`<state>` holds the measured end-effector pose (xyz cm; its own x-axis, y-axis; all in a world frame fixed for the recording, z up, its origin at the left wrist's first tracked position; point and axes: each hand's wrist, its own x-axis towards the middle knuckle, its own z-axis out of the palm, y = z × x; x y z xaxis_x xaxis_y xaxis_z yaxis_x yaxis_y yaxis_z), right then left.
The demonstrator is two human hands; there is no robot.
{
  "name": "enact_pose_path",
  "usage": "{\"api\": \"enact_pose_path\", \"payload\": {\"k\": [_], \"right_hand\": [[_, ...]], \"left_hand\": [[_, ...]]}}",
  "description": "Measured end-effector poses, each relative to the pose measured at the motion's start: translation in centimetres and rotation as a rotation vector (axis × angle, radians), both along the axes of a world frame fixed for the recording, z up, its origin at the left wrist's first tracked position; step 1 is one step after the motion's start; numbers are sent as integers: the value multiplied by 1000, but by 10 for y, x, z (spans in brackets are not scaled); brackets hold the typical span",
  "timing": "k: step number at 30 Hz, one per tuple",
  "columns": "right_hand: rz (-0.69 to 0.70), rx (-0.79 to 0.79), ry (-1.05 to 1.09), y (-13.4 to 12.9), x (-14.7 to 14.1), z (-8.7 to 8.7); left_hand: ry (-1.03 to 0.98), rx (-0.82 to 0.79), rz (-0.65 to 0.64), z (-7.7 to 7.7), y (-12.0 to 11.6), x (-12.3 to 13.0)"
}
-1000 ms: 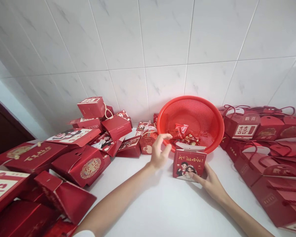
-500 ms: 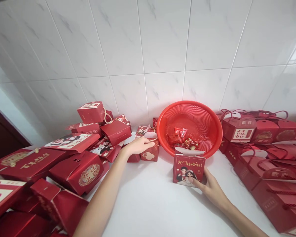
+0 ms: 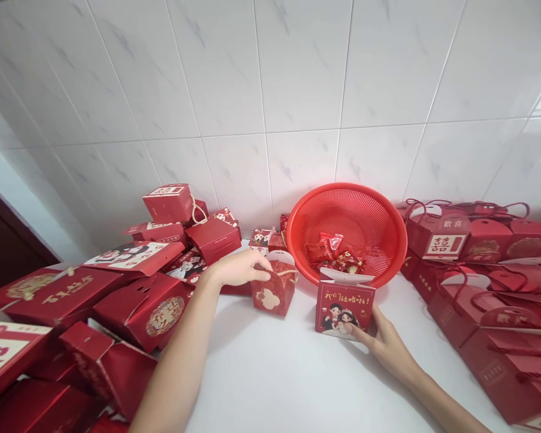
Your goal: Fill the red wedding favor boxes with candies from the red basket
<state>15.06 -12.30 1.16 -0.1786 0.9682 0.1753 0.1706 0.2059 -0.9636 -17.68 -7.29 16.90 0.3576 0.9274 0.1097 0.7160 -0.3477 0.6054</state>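
My left hand (image 3: 246,267) grips a small red gift box (image 3: 273,294) by its upper left edge. That box has a pale clover-shaped print and a cord across its top, and it tilts slightly. My right hand (image 3: 379,343) is closed around the right side of another red gift box (image 3: 342,313), printed with a cartoon couple and gold writing. This second box stands upright on the white table with its top flaps raised. Just behind the two boxes, a red plastic basket (image 3: 347,204) leans toward me with several wrapped candies (image 3: 333,246) inside.
Heaped red gift boxes (image 3: 139,307) cover the left side. Rows of red boxes with cord handles (image 3: 478,300) line the right. A tiled wall (image 3: 234,90) rises behind the white table (image 3: 261,379). Small printed boxes (image 3: 261,239) stand near the wall.
My left hand has taken hold of the clover-printed box and drawn it toward me, off the spot beside the basket. My right hand and its box have stayed almost still.
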Motion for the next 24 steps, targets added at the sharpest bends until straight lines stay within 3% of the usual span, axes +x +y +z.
{"api": "enact_pose_path", "payload": {"k": [2,5,10,14,17,24], "right_hand": [[3,3,10,0,0,1],[14,-1,28,0,0,0],[18,4,31,2,0,-1],[30,3,26,2,0,-2],[47,5,16,3,1,-4],[60,28,62,6,3,-9]], "left_hand": [[37,16,-2,10,-3,1],[17,222,179,27,0,0],[13,572,445,46,42,7],[48,680,418,47,94,17],[108,648,402,43,122,20],[137,574,127,29,144,19]]}}
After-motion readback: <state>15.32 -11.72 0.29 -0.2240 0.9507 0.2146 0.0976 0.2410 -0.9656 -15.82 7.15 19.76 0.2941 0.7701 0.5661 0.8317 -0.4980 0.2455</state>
